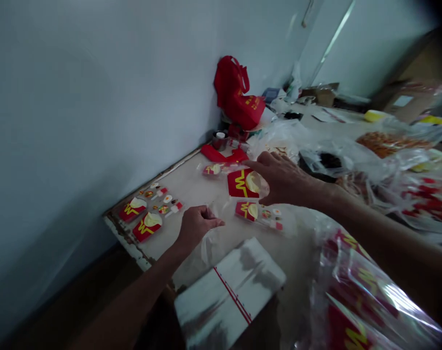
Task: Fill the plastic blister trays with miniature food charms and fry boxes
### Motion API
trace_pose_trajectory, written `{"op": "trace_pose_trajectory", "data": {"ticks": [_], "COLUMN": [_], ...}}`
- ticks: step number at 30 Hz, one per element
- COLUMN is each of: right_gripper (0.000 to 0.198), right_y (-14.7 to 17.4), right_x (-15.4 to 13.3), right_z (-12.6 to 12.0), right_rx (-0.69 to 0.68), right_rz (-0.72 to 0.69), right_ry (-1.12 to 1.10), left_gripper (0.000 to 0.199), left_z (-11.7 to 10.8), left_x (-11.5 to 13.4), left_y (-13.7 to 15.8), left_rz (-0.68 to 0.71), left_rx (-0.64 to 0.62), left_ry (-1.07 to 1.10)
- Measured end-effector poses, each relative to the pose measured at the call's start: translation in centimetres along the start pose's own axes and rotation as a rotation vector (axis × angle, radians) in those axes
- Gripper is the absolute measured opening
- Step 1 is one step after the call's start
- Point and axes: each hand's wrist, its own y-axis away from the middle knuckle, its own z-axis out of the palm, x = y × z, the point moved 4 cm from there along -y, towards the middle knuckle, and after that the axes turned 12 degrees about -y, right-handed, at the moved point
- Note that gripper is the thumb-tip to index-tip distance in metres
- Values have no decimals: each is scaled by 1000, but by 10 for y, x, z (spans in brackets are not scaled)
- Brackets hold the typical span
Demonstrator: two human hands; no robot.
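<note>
My left hand (197,227) is closed in a pinch on a clear plastic bag (211,243), which hangs below and beside the fingertips. To its right, my right hand (282,179) grips a red fries-box-shaped piece (239,184) with a yellow zigzag and a cream swirl, thumb at its lower edge and index finger at its top. Just below lies a clear packet (248,210) with a similar red piece and small food-shaped bits. Another such packet (212,169) sits behind, partly behind the index finger. Two more packets (148,226) rest at the table's left corner.
A white box-like block (230,296) with a red line stands at the near edge. Plastic-wrapped red pieces (363,287) fill the lower right. Bags of orange bits (392,141) and red bits (434,199) lie right. A red cloth bag (239,97) leans on the wall (115,97).
</note>
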Motion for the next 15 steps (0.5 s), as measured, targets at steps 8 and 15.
{"op": "trace_pose_trajectory", "data": {"ticks": [8,15], "right_gripper": [101,100], "right_y": [64,82], "right_x": [2,9], "right_z": [9,26], "right_rx": [83,151], "right_rz": [86,162], "right_ry": [37,-62], "left_gripper": [47,44], "left_z": [24,44], "left_x": [38,57], "left_y": [-10,-38], "left_rz": [50,7], "left_rx": [-272,-552], "left_ry": [-123,-60]}}
